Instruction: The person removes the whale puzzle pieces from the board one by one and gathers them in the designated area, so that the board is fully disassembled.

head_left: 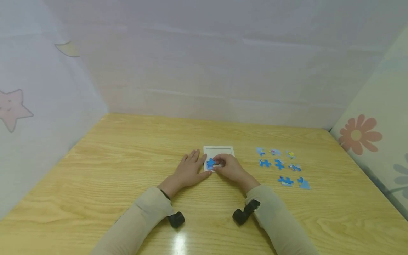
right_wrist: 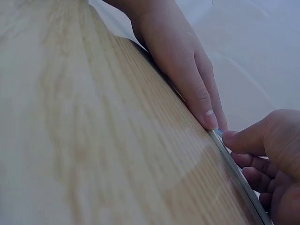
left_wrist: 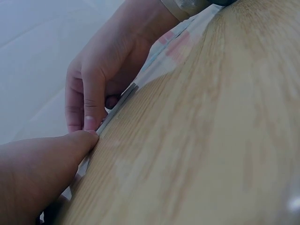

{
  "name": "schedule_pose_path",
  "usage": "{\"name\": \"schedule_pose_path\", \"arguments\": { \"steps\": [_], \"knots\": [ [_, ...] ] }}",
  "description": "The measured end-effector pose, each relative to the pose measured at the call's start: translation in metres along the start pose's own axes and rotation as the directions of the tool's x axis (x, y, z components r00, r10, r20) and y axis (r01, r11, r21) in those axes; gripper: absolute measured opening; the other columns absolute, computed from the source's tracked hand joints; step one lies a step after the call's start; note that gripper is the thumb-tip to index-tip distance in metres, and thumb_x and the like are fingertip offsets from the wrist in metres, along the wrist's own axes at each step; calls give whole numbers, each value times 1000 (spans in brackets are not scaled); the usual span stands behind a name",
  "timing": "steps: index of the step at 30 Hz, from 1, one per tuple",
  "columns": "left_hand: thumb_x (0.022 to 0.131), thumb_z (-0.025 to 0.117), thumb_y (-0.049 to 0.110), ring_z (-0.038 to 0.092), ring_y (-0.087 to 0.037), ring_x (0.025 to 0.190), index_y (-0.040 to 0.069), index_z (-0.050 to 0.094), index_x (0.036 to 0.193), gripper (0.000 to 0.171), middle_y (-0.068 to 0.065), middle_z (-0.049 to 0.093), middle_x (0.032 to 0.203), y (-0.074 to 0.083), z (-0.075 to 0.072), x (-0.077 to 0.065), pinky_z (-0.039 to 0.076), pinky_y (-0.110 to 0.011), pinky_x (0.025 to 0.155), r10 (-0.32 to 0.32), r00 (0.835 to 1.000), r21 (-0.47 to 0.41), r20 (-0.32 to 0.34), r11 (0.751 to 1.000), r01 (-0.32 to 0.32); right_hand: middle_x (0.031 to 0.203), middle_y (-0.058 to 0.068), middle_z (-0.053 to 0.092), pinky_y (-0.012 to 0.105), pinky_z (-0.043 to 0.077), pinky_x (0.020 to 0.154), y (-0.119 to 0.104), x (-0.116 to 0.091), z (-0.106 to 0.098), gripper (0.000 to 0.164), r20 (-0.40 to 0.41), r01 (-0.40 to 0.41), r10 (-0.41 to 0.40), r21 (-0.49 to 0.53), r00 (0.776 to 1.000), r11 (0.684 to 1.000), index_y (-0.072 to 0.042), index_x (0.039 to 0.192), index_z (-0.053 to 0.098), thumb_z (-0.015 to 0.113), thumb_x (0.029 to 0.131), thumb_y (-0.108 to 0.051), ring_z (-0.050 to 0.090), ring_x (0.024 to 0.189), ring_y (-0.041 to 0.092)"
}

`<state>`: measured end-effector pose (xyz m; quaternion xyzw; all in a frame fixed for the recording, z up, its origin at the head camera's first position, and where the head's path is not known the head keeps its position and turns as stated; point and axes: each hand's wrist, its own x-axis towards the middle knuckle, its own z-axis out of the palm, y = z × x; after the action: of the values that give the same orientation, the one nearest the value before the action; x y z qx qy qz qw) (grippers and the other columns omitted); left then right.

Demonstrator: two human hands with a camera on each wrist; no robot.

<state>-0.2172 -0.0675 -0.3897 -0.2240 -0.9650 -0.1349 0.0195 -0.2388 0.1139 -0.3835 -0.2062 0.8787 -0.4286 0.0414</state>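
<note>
A small white puzzle tray [head_left: 223, 151] lies between my hands in the head view, with a blue jigsaw piece [head_left: 210, 163] in its near left corner. My right hand [head_left: 232, 169] reaches in from the right, fingers curled, thumb and index fingertip pinching at that piece. Flat beside the tray's left side rests my left hand [head_left: 188, 170], its fingers straight and its thumb [right_wrist: 209, 119] along the near edge. From the left wrist view, the right thumb [left_wrist: 91, 105] comes down at the tray edge, close to the left thumb; the piece is hidden there.
To the right of the tray, several loose jigsaw pieces [head_left: 279, 164] lie spread in rows on the wooden table [head_left: 143, 141]. A pale cloth wall [head_left: 191, 71] rises behind the table, and printed side walls stand left and right.
</note>
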Motion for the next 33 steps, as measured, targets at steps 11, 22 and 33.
{"name": "schedule_pose_path", "arguments": {
  "steps": [11,22,33],
  "knots": [
    [84,35,58,9,-30,127,11,28,136,70,-19,16,139,2,1,1,8,-47,98,-8,1000,-2,12,1000,8,81,1,55,26,42,61,1,-3,-8,23,-37,17,-16,24,999,1000,-4,100,61,64,77,-8,49,70,15],
    [84,34,58,8,-30,127,11,27,136,71,-19,15,139,0,1,2,8,-47,98,-16,1000,17,22,1000,16,87,2,56,28,42,59,-7,-19,-42,25,7,111,-111,1,994,994,-6,105,60,61,81,-16,50,75,16],
    [85,36,56,9,-31,127,8,28,136,70,-21,16,138,1,0,1,8,-47,98,8,1000,-5,8,1000,-8,91,3,55,32,41,59,4,-46,-78,31,-8,129,-129,14,992,992,-6,111,57,58,83,-21,49,77,18]
  ]
}}
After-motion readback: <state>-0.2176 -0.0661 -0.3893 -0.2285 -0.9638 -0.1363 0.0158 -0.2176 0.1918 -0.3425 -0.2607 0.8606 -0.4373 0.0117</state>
